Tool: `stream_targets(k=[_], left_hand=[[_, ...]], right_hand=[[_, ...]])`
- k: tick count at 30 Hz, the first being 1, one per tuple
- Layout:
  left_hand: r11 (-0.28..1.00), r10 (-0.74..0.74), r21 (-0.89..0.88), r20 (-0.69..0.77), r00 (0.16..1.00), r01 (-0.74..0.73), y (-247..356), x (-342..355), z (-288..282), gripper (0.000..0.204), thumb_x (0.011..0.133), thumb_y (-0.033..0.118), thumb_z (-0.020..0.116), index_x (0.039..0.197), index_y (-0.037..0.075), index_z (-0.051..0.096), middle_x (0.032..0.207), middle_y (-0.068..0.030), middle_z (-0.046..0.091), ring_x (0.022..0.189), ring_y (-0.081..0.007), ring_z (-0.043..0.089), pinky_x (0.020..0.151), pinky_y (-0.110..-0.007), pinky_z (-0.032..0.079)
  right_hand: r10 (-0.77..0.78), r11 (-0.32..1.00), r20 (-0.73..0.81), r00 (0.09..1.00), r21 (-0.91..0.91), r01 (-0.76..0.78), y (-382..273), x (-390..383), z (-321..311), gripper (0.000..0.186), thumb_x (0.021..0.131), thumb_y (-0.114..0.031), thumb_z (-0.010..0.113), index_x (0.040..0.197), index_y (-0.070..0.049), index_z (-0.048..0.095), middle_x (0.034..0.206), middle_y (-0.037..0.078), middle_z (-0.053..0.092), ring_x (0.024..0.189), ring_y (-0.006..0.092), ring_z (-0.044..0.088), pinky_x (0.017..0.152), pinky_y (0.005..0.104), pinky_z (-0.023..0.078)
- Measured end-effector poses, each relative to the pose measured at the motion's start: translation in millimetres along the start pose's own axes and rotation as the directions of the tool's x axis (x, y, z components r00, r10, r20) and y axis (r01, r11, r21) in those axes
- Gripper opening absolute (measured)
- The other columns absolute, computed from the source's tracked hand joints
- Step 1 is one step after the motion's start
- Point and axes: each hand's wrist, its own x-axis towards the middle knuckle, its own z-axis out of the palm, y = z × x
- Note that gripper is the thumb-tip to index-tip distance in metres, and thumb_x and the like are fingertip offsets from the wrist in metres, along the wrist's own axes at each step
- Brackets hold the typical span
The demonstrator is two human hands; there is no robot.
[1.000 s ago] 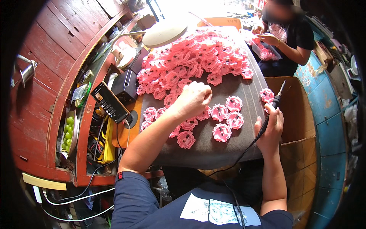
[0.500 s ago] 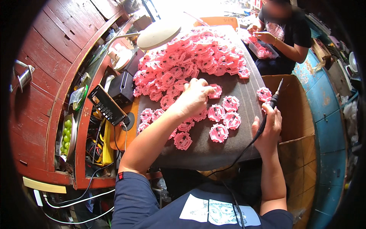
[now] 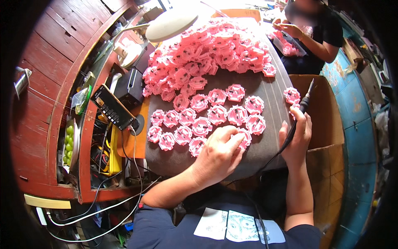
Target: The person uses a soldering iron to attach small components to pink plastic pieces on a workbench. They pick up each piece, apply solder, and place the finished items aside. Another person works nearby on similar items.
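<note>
My left hand (image 3: 220,154) is closed at the near edge of the laid-out pieces, its fingertips pinching a pink plastic piece (image 3: 246,140). In rows around it lie several more flat, scalloped pink pieces (image 3: 217,115), each with a small dark part in its middle. My right hand (image 3: 296,139) is wrapped round a soldering iron (image 3: 304,103), whose metal tip points up and away. A pink piece (image 3: 292,95) lies at the table's right edge, just left of the iron, and another shows partly behind my right fingers.
A big heap of pink pieces (image 3: 207,58) covers the table's far part under a lamp shade (image 3: 172,28). A phone (image 3: 112,108) stands at left, beside a black box (image 3: 129,85). Right are a cardboard box (image 3: 325,112) and a co-worker (image 3: 323,45) with a tub of pink parts (image 3: 287,45).
My left hand has come back from the heap's edge toward me, onto a near piece. The rows of pieces it covered now show. My right hand still holds the soldering iron.
</note>
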Motion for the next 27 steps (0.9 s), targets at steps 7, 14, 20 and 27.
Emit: stream_targets(k=[7, 14, 20, 27], left_hand=[[0.982, -0.157, -0.122, -0.126, 0.979, 0.142, 2, -16, 31, 0.048, 0.083, 0.004, 0.082, 0.128, -0.002, 0.067, 0.123, -0.0218, 0.061, 0.113, -0.0388, 0.064, 0.095, -0.045, 0.055], [0.977, -0.121, -0.185, -0.082, 0.989, 0.104, -2, -16, 31, 0.034, 0.086, 0.002, 0.079, 0.120, 0.004, 0.072, 0.110, -0.0176, 0.062, 0.093, -0.0344, 0.069, 0.080, -0.042, 0.058], [0.988, -0.086, -0.136, -0.116, 0.989, 0.070, -6, -15, 37, 0.018, 0.092, 0.006, 0.076, 0.108, 0.004, 0.070, 0.102, -0.0141, 0.064, 0.087, -0.0349, 0.070, 0.075, -0.043, 0.058], [0.986, -0.082, -0.157, -0.119, 0.989, 0.063, -6, -14, 33, 0.018, 0.093, 0.003, 0.075, 0.110, 0.003, 0.071, 0.100, -0.0155, 0.067, 0.084, -0.0352, 0.071, 0.072, -0.043, 0.060]], right_hand=[[-0.137, 0.967, -0.063, 0.989, 0.209, 0.147, -10, -14, -8, 0.044, 0.083, 0.003, 0.070, 0.126, -0.001, 0.059, 0.116, 0.020, 0.073, 0.102, 0.0414, 0.069, 0.093, 0.0500, 0.054], [-0.170, 0.896, 0.075, 0.983, 0.427, 0.122, -56, -39, -3, 0.052, 0.083, 0.000, 0.077, 0.130, -0.003, 0.056, 0.114, 0.019, 0.071, 0.102, 0.0422, 0.069, 0.095, 0.0526, 0.053], [-0.190, 0.895, 0.090, 0.978, 0.424, 0.135, -63, -43, 3, 0.056, 0.081, 0.003, 0.075, 0.132, -0.003, 0.054, 0.112, 0.021, 0.070, 0.098, 0.0419, 0.070, 0.095, 0.0530, 0.052], [-0.197, 0.865, 0.024, 0.980, 0.474, 0.163, -71, -43, 8, 0.053, 0.082, 0.005, 0.074, 0.130, -0.004, 0.053, 0.113, 0.021, 0.072, 0.097, 0.0409, 0.071, 0.092, 0.0521, 0.054]])
